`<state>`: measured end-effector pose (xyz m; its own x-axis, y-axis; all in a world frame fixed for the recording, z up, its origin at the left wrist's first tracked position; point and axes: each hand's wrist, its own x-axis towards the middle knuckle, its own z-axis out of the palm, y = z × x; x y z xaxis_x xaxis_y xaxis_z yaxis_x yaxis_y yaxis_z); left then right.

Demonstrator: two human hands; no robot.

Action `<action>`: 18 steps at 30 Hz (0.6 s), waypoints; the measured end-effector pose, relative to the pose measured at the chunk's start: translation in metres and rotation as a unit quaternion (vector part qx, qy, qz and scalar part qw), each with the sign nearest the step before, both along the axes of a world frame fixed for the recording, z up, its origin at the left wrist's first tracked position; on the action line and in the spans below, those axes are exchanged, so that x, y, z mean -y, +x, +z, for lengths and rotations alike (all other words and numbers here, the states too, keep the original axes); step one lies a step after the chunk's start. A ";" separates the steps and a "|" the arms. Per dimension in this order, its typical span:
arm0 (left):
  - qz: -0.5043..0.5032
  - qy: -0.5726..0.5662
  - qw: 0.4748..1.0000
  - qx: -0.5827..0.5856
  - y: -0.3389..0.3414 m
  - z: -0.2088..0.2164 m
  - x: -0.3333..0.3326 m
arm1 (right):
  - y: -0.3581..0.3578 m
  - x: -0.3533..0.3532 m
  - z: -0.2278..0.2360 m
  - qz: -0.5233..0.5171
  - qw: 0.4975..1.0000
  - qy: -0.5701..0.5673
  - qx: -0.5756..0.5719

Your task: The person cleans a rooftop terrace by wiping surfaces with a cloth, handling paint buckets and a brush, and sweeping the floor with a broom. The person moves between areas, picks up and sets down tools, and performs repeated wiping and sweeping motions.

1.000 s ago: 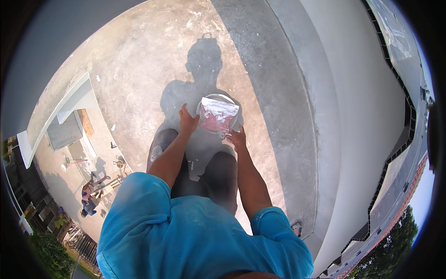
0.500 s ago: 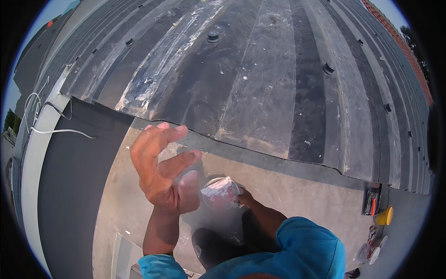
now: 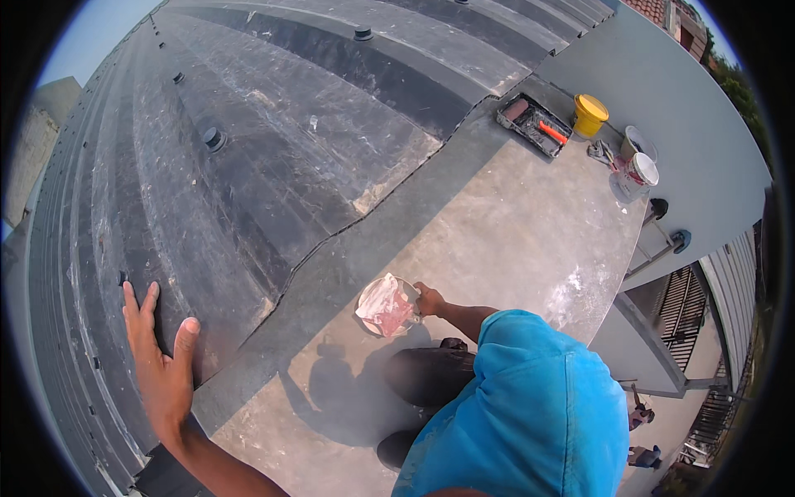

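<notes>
Touching the right hand (image 3: 429,300), a bucket (image 3: 407,290) sits leftward.

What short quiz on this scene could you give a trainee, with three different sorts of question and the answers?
1. Multiple choice: which hand is at the edge of the round container?
A) left
B) right
C) neither

2. True or false: the left hand is closed in a fist.

3. Short answer: what colour is the handle in the dark tray beside the yellow bucket?

Key
1. B: the right hand.
2. False: the left hand is open, with its fingers apart.
3. Orange.
</notes>
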<state>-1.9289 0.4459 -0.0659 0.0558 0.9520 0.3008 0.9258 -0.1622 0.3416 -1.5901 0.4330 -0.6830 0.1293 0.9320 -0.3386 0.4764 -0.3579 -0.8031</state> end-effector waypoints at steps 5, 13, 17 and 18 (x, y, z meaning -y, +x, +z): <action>0.028 0.015 0.999 0.044 -0.007 0.004 -0.004 | 0.092 0.032 -0.011 -0.216 0.976 0.021 0.002; 0.035 -0.060 0.997 -0.034 0.006 0.020 -0.002 | 0.217 0.141 -0.021 -0.509 0.858 -0.062 0.042; 0.091 -0.106 0.990 0.032 0.044 0.027 0.015 | 0.263 0.180 -0.043 -0.615 0.785 -0.068 -0.027; 0.075 -0.107 0.991 -0.030 0.048 0.029 0.014 | 0.272 0.184 -0.041 -0.626 0.774 -0.073 -0.058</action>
